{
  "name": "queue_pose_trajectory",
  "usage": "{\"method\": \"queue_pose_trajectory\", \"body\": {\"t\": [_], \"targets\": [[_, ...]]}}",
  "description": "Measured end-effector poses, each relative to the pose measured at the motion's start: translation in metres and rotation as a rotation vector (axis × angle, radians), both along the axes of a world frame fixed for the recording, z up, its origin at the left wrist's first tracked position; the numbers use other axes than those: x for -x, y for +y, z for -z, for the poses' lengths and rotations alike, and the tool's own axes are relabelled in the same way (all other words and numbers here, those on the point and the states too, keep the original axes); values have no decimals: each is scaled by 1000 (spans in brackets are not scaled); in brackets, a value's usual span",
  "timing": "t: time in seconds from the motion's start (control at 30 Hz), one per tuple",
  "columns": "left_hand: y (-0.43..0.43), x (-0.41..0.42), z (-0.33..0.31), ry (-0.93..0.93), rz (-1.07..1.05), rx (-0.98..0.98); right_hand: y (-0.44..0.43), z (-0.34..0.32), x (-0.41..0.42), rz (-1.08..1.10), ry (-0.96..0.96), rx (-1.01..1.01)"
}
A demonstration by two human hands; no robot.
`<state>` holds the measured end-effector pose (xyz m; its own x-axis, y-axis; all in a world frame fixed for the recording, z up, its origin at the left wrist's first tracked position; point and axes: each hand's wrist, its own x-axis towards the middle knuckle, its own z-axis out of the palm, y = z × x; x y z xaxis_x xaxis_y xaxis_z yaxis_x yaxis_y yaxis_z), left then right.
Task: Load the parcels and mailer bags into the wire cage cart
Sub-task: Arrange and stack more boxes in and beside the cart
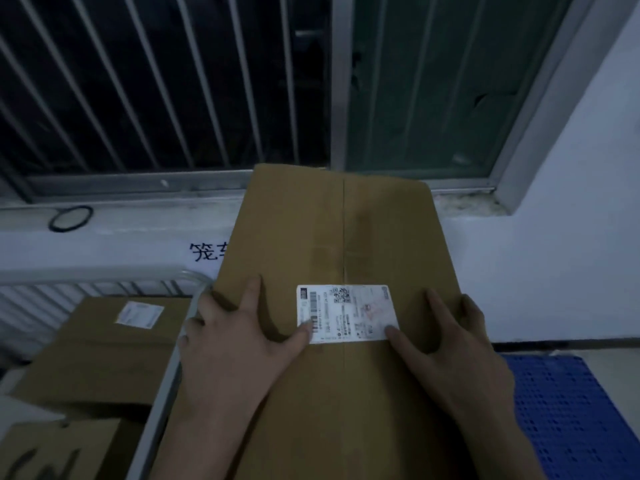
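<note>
I hold a large brown cardboard parcel (346, 237) in front of me, with a white shipping label (346, 313) on its top face. My left hand (228, 341) grips the parcel's left edge, thumb on the label and fingers curled over the side. On the right edge my right hand (450, 348) grips the same way, thumb lying by the label's corner. The wire cage cart (166, 375) stands at the lower left, its grey frame under the parcel's left side. Inside it lie a labelled brown box (104, 348) and another box (52, 452) with black marker writing.
A barred window (173, 81) and its sill fill the top. Below it runs a white wall (554, 271) with black characters and a black ring (71, 218) on the ledge. A blue plastic pallet (571, 417) lies at the lower right.
</note>
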<state>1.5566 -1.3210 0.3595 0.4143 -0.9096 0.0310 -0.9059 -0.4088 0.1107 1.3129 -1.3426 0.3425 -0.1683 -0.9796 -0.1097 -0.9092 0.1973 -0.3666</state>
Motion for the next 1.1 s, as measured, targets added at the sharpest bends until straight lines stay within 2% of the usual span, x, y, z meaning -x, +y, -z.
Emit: {"method": "queue_pose_trajectory", "body": {"t": [0.2, 0.5, 1.1], "targets": [[25, -15, -26, 35, -71, -32, 10, -21, -21, -46, -48, 9], [51, -63, -30, 62, -97, 6, 29, -35, -73, -36, -59, 1], [167, -248, -16, 136, -134, 65, 155, -26, -256, -12, -24, 13]]}}
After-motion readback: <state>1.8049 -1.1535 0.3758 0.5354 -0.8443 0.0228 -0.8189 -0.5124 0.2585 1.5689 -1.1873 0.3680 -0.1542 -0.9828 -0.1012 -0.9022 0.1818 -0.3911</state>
